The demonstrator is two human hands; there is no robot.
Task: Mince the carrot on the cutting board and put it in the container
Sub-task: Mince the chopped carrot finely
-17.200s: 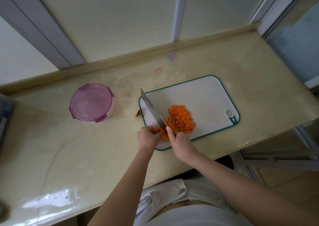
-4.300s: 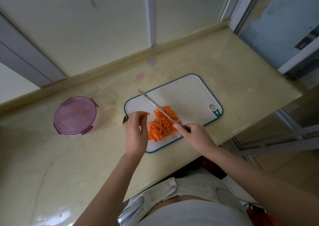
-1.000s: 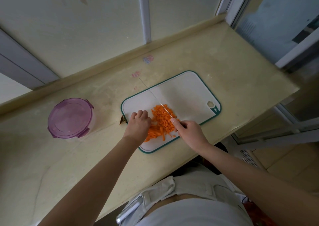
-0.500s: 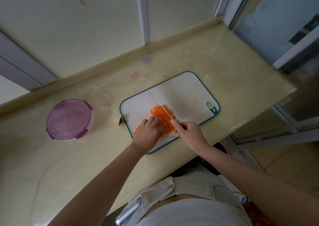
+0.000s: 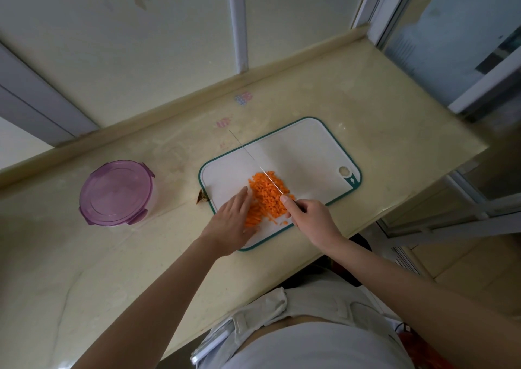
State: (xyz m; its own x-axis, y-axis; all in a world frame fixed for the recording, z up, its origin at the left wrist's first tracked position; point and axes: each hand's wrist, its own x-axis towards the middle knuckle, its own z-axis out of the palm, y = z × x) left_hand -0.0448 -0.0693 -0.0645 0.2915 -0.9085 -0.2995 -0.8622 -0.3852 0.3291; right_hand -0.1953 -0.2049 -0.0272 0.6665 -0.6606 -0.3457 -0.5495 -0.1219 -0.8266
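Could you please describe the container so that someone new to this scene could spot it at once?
Start at the long beige countertop and find the white, green-rimmed cutting board. To its left, clear of the board, stands the container: round and closed with a translucent purple clip-on lid, the only round, lidded thing on the counter.
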